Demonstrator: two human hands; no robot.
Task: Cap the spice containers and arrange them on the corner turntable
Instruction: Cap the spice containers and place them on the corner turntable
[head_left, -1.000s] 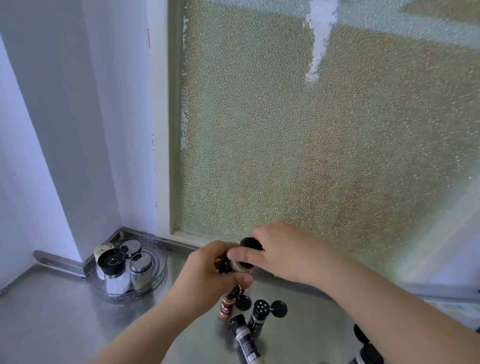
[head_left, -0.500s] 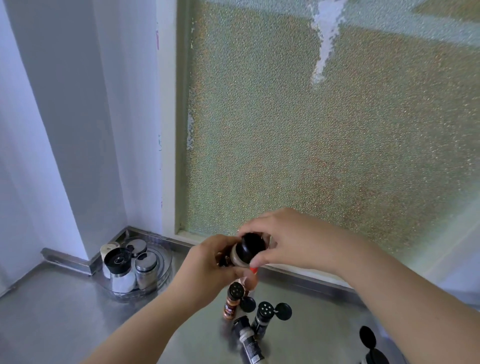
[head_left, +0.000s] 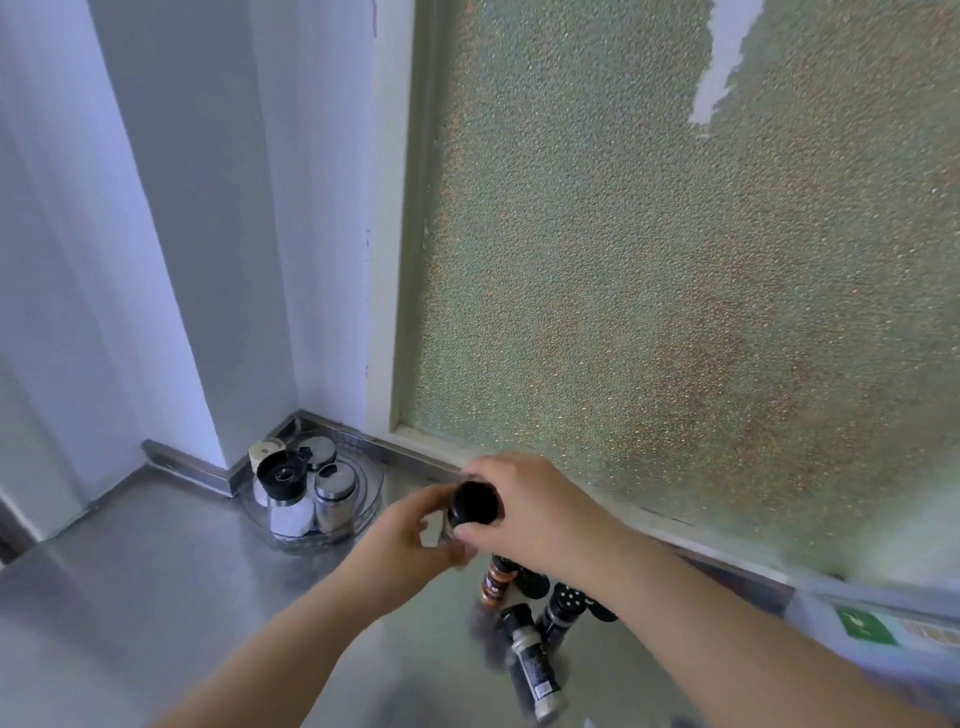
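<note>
While both hands are meeting above the steel counter (head_left: 156, 561), the right hand (head_left: 540, 512) is curling its thumb and fingertips (head_left: 470, 531) narrowly around the black cap (head_left: 475, 503) of a spice jar. The left hand (head_left: 410, 540) is wrapping the jar's body just beneath that cap, so most of the jar is hidden. Its long axis is tilting up toward the camera, cap end nearest the right fingers. Beyond the left knuckles, nearer that hand, the corner turntable (head_left: 371, 480) is waiting with room on its near side. Below the fingers, more spice jars (head_left: 524, 618) are standing and lying, some uncapped.
</note>
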